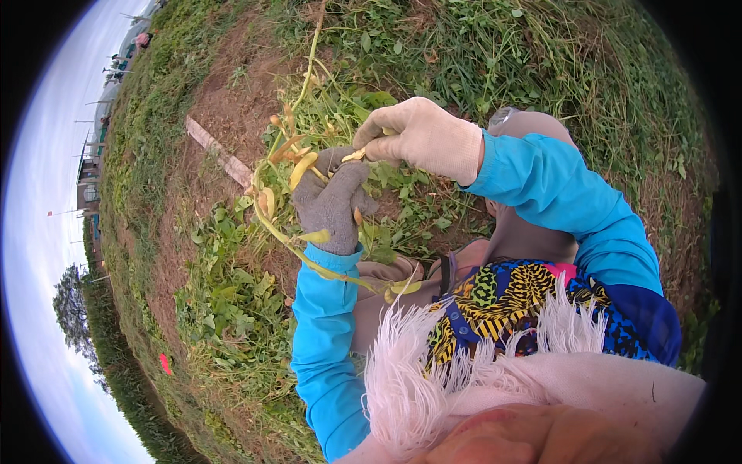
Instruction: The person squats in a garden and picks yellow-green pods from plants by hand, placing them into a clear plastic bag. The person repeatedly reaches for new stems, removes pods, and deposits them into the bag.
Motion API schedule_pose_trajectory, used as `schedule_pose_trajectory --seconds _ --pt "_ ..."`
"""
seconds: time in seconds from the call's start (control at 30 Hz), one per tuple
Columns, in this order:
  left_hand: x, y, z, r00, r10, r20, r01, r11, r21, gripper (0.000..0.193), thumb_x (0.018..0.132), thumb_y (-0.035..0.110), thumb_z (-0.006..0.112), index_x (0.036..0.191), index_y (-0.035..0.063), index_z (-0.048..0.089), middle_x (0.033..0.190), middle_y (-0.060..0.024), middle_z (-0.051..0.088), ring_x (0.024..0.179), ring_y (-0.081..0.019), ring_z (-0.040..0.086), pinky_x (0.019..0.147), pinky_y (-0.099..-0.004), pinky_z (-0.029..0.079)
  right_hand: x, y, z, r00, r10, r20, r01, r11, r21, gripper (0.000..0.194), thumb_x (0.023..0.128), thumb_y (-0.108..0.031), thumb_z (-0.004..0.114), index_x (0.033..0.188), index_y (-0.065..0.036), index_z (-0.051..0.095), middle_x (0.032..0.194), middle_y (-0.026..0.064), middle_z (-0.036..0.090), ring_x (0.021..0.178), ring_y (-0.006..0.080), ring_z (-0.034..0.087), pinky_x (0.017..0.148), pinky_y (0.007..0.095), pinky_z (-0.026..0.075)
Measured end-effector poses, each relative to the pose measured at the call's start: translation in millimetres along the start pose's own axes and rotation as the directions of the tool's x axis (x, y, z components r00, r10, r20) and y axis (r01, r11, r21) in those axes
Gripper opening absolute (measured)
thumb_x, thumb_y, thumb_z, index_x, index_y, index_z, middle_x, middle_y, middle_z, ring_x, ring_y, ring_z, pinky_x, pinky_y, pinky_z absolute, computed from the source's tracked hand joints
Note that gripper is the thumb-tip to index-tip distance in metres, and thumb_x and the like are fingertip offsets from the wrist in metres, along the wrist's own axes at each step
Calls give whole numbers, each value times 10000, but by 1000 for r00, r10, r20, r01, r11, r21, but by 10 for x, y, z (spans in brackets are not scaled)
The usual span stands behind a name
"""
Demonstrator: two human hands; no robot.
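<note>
My left hand, in a grey knit glove, is closed at a bean plant whose long yellow-green stem curves past the wrist and upward. Yellowing pods hang along it, including a plump yellow pod against the glove. My right hand, in a cream knit glove, pinches a small pale piece of pod between thumb and finger, right at the left fingertips. What lies inside the curled grey fingers is mostly hidden.
Cut greenery covers the ground beyond my right hand. A pale flat strip lies on bare soil. Leafy plants grow to the left, with a red object farther off. Another person is far away.
</note>
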State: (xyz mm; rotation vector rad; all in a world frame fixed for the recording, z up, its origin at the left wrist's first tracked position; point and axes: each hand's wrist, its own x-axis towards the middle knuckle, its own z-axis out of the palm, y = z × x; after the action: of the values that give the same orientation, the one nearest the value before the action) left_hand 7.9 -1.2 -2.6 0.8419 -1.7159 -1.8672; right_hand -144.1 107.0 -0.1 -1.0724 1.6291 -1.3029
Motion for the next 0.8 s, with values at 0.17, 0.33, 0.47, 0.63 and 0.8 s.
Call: schedule_pose_trajectory --seconds 0.17,0.33,0.47,0.63,0.8 --pt "-33 -15 -71 1000 1 10 -1 998 68 204 810 77 690 977 -38 665 654 -18 584 472 -75 497 424 -248 480 60 102 -18 996 44 73 -53 990 127 286 909 -197 659 1122 -9 686 857 66 697 648 98 591 555 268 467" --pt "-17 -34 -21 1000 25 0 -25 997 76 198 814 45 654 989 -48 640 587 -33 558 402 -106 468 381 -250 413 18 30 8 996 62 65 -63 998 13 317 912 -276 631 1084 -16 694 827 105 686 706 181 634 632 345 514" --pt "44 -52 26 998 58 -14 -56 991 125 197 829 39 641 1009 -43 637 614 -34 563 407 -99 459 379 -242 379 35 116 -116 964 -267 -6 242 884 -400 318 965 -315 577 1066 -35 686 875 178 683 817 352 656 747 442 511" --pt "-71 15 -23 990 126 -67 -123 991 49 213 843 30 625 1045 -39 633 609 -30 537 398 -86 423 369 -245 343 -406 -80 -1018 859 -346 -376 439 877 194 297 1034 -296 528 1060 -35 668 842 17 653 695 72 587 612 239 492" --pt "-82 14 11 994 103 -41 -101 993 54 225 841 50 620 1040 -52 643 544 -29 501 390 -88 411 376 -236 356 -1356 833 -1793 809 -101 -578 261 944 200 340 1027 -334 541 1118 -21 638 863 8 617 693 73 550 621 240 459"
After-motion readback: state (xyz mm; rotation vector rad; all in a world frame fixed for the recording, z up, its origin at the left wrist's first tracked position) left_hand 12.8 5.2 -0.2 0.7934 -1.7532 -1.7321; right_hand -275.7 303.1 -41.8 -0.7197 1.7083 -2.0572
